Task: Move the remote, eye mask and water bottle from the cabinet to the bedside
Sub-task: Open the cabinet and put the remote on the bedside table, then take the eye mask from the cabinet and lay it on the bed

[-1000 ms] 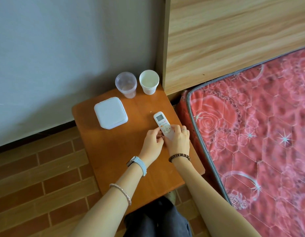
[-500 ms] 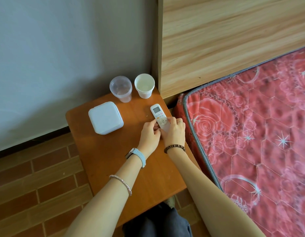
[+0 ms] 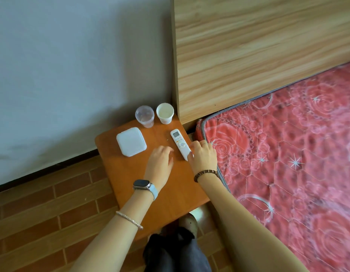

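Remote flat on table — right hand at its near end, grip unclear; left hand slack. Clear cup, paper cup upright — box lidded

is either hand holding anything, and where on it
The right hand pinches the near end of the remote, flat on the table; the left hand holds nothing.

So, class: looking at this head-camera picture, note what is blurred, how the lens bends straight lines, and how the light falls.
Head view: the left hand is motion-blurred at its fingers, while the remote is crisp. Head view: the wide lens tilts the upright edge of the headboard. Head view: soft, even light, faint shadows, no glare.
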Demonstrator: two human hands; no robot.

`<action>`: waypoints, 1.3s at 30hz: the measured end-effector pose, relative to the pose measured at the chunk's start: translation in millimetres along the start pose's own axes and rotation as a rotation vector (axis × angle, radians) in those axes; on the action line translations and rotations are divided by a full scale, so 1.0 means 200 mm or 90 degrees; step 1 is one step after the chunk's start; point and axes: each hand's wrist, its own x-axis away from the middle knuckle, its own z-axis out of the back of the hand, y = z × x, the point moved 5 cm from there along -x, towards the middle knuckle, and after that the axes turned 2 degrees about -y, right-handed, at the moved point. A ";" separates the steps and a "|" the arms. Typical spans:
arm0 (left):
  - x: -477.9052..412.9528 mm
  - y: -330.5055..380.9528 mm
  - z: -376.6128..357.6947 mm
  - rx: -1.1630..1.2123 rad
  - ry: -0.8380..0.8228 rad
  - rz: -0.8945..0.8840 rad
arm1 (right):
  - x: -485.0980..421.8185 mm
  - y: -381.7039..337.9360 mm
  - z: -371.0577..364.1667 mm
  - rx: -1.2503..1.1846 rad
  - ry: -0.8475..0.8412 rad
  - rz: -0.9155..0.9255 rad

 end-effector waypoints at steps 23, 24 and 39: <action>0.59 0.42 0.93 -0.161 -0.004 -0.276 | 1.03 -0.06 0.99 -0.043 0.136 -0.112; 0.60 0.43 0.93 -0.163 -0.015 -0.302 | 1.09 -0.07 0.99 -0.051 0.147 -0.136; 1.23 1.01 0.46 -0.267 -0.228 -0.801 | 2.48 0.10 0.78 -0.118 0.331 -0.596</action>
